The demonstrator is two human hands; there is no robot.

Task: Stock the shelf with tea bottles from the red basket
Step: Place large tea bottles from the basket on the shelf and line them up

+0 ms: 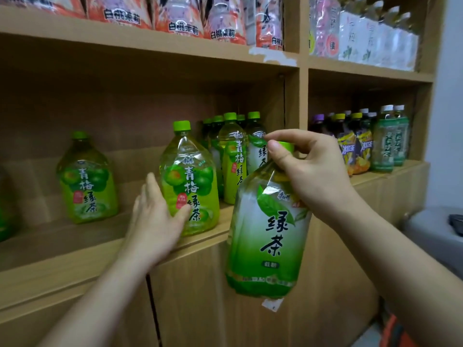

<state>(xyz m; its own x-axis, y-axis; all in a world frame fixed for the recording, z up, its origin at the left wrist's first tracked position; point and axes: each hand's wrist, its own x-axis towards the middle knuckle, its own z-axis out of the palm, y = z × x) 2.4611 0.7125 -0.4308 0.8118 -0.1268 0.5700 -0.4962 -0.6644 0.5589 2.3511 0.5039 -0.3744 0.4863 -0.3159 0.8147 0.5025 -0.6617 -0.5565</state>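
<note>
My right hand (pixel 310 169) grips a large green tea bottle (pixel 270 231) by its neck and green cap, holding it in the air in front of the shelf edge (pixel 75 266). My left hand (pixel 155 221) lies with straight fingers against the left side of a large plum green tea bottle (pixel 190 181) standing near the shelf's front. Another large plum tea bottle (pixel 86 181) stands further left. A corner of the red basket (pixel 398 334) shows at the bottom right.
Several slimmer green tea bottles (pixel 235 156) stand behind, against the wooden divider (pixel 299 101). The right bay holds several purple, yellow and green bottles (pixel 360 144). The upper shelf carries pink-labelled packs (pixel 175 18). Cabinet doors (pixel 200 296) lie below the shelf.
</note>
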